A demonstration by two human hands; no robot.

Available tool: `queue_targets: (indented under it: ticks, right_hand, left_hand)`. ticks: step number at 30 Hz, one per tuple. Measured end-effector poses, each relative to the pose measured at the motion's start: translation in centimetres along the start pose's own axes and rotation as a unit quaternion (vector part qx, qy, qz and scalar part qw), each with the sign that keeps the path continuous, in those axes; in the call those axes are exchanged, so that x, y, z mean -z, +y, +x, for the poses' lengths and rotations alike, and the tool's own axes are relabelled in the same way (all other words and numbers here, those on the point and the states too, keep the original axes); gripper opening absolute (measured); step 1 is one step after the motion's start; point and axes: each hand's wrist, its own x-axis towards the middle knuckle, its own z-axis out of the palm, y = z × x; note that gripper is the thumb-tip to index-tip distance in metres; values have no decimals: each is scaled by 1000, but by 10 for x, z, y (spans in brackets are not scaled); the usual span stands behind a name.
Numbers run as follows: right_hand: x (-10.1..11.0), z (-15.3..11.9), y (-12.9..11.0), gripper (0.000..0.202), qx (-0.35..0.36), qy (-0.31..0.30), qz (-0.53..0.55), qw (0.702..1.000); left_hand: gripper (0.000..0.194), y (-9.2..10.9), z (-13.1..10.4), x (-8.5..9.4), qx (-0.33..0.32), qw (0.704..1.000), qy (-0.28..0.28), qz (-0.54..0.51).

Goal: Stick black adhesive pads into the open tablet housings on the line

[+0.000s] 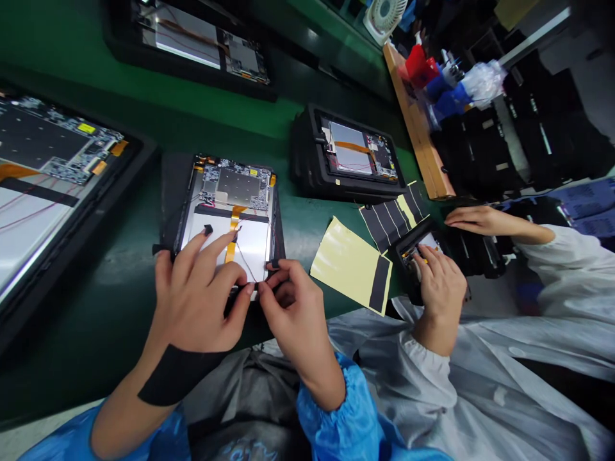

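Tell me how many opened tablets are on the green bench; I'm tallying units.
4: one under both hands, one at the left edge, one top centre, one on a black stack. More may sit outside the picture.

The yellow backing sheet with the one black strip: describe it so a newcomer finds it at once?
On the green belt, look just right of the opened tablet under the right hand and left hand. The sheet lies flat, pale yellow, one black strip along its right edge. The neighbouring sheet is mostly covered in black strips.
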Motion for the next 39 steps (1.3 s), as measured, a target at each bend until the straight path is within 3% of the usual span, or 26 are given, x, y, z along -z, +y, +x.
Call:
queue_targets:
  ticks: [5, 13, 19, 25, 28, 30, 33, 39]
  right_hand:
    - [-1, -2, 2, 19, -4, 14, -17, 1000]
    - [-4, -3, 4, 20, 14, 22, -33, 999]
    - [0, 0, -1, 19, 9, 7, -92, 996]
    - [11, 5, 5, 26, 20, 58, -123, 990]
    - [14, -5, 15, 11, 105, 121, -55, 986]
    - [14, -15, 20, 4, 200, 146, -51, 968]
    - [9, -27, 26, 21, 316, 110, -73, 940]
    - [-4, -24, 34, 29, 370, 99, -66, 922]
  left_hand:
    - [6, 3, 6, -1, 10, 1000, 16, 0]
    - [15, -13, -1, 4, -46, 996, 57, -45]
    - [44, -10, 8, 1, 35, 999, 10, -21]
    - [72, -30, 46, 7, -82, 993, -86, 9]
    - [89, -32, 54, 11, -99, 987, -127, 24]
    - [87, -29, 51, 12, -99, 987, -122, 21]
    - [73, -25, 40, 12, -98, 991, -90, 12]
    - [58, -26, 26, 10, -113, 993, -44, 15]
